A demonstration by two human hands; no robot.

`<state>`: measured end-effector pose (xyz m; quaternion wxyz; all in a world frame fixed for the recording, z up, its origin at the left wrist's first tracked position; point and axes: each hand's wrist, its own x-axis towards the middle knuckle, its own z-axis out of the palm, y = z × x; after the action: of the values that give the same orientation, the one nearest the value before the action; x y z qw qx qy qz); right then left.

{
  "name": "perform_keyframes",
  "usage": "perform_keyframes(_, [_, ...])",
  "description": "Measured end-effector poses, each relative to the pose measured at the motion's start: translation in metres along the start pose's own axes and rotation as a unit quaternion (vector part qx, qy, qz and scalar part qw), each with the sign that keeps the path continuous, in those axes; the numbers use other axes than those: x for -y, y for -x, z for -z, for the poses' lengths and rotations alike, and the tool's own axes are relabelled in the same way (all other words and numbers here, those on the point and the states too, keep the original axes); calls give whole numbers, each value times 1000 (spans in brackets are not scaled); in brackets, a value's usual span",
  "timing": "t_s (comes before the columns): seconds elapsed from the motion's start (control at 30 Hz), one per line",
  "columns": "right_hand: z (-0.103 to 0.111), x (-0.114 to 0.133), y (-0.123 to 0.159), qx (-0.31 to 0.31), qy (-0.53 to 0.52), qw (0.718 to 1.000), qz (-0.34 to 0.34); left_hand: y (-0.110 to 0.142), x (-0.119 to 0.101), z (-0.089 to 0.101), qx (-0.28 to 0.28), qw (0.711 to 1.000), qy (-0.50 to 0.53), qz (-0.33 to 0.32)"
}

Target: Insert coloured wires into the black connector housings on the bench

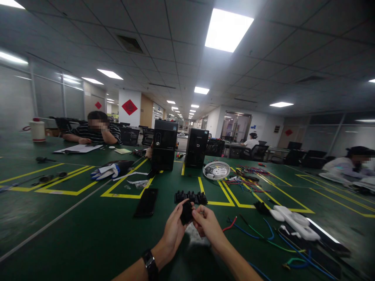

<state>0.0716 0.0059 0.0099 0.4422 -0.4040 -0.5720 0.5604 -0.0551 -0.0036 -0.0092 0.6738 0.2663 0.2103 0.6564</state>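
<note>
Both of my hands meet over the green table, low in the middle of the view. My left hand (173, 230), with a dark watch on its wrist, curls its fingers round a small black plastic part (186, 212). My right hand (206, 222) pinches the same part from the right side. Just beyond my fingers lies a row of black connector blocks (190, 197). A flat black phone-like slab (146, 202) lies to the left of my hands.
Coloured wires (258, 234) and white plastic pieces (293, 222) lie to the right. Farther off stand two black computer cases (164, 144), a white fan grille (216, 170) and a blue-white glove (106, 171). People sit at the far left, far right and back.
</note>
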Motion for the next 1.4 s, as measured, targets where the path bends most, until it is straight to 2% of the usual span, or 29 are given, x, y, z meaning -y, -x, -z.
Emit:
perform_keyframes(0.27, [-1,-1,0,-4,-4,1000,5,1,2,0,19,1000,-16,0])
perform_keyframes(0.33, [0,-2,-1,0,-4,1000,7,0,3,2,33,998,-44,-9])
perform_keyframes(0.4, [2,-3,-2,1,2,1000,3,0,1,5,52,991,-117,-38])
perform_keyframes(0.47, [4,-2,-2,1,13,1000,-16,3,-3,7,68,966,-235,-89])
perform_keyframes(0.57, [7,1,0,14,20,998,-58,11,-10,7,77,908,-384,-148])
perform_keyframes(0.7, [16,5,1,40,2,994,-101,17,-13,6,98,876,-447,-153])
perform_keyframes(0.87, [20,-4,-4,72,14,992,-102,14,-10,4,91,873,-455,-149])
perform_keyframes(0.97, [10,-12,-5,45,145,988,-34,2,-11,1,31,895,-415,-163])
perform_keyframes(1.1, [-1,-5,-5,13,281,955,90,-10,-8,6,-58,925,-335,-167])
perform_keyframes(1.2, [1,17,-5,60,392,905,157,-10,0,10,-118,946,-269,-133])
perform_keyframes(1.27, [1,30,-3,77,454,869,178,-9,4,5,-146,960,-216,-102])
perform_keyframes(1.33, [-1,32,6,40,508,838,198,-9,2,-6,-167,969,-157,-95])
perform_keyframes(1.4, [-4,23,20,-13,568,799,197,-13,-8,-18,-200,970,-87,-110])
